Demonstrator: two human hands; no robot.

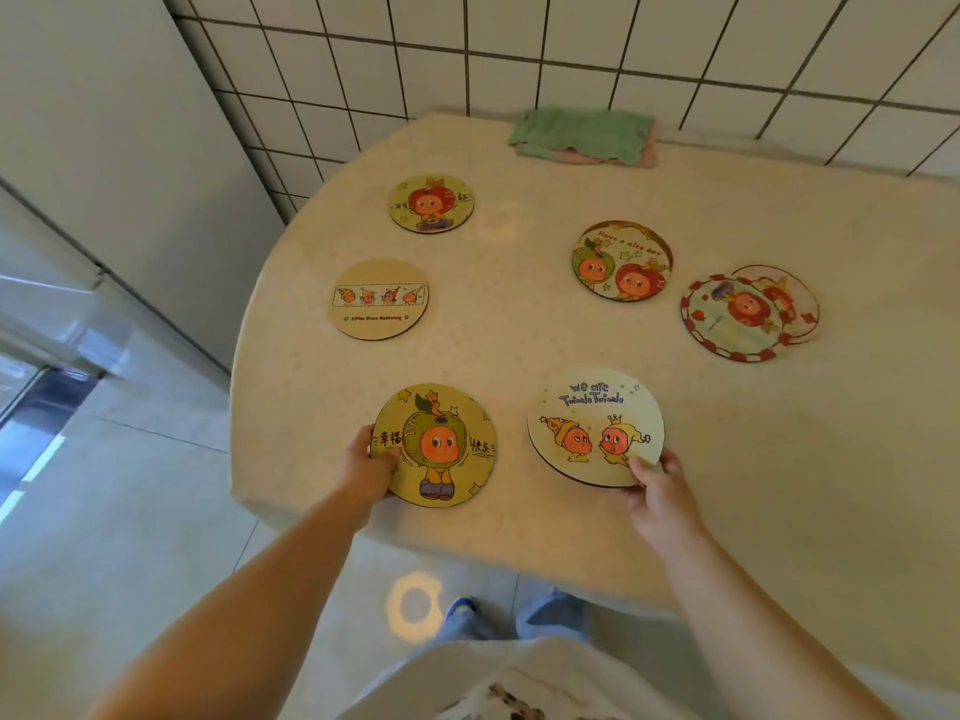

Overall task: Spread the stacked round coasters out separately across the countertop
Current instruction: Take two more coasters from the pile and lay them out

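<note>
Several round cartoon coasters lie on the beige countertop [519, 335]. My left hand [366, 467] grips the left rim of a yellow-green coaster [441, 449] near the front edge. My right hand [655, 485] pinches the lower right rim of a white "we are Twinkle Twinkle" coaster [592, 423]. Farther back lie a yellow coaster [431, 202], a tan strip-picture coaster [379, 298] and a "Have a nice day" coaster [622, 260]. At the right, a red-bordered coaster [732, 319] overlaps another coaster [789, 296] beneath it.
A folded green and pink cloth [584, 135] lies at the back against the white tiled wall [571, 49]. The counter's rounded edge drops off at the left and front to a tiled floor [130, 485]. A white cabinet [104, 148] stands at the left.
</note>
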